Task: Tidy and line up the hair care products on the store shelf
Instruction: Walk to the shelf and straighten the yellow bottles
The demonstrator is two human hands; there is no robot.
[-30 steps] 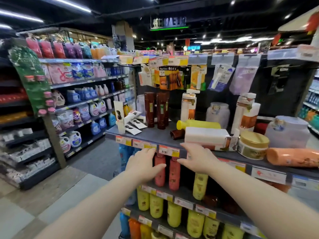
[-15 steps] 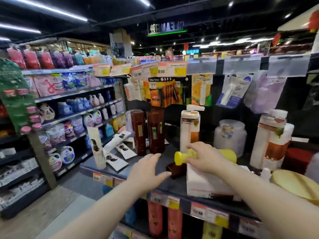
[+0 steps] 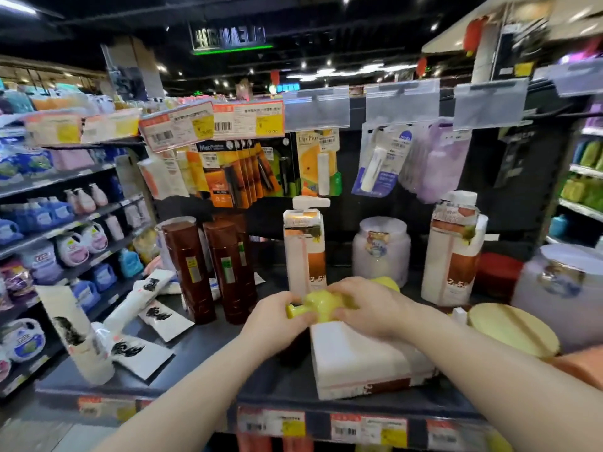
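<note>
Above shelf [image 3: 208, 360], L hand [image 3: 277, 316] curled round yellow bottle [image 3: 321, 306] neck, R hand [image 3: 372, 308] gripping its body

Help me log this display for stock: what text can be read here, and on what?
"Lip Pur", cut off: yellow hanging card.
"3.5": low on the white pump box, and on the second white pump box.
Overhead sign: appears mirrored, blurred, unreadable.
Price tags and the labels on the brown bottles: too blurred.
Yellow bottle: no text shows.
</note>
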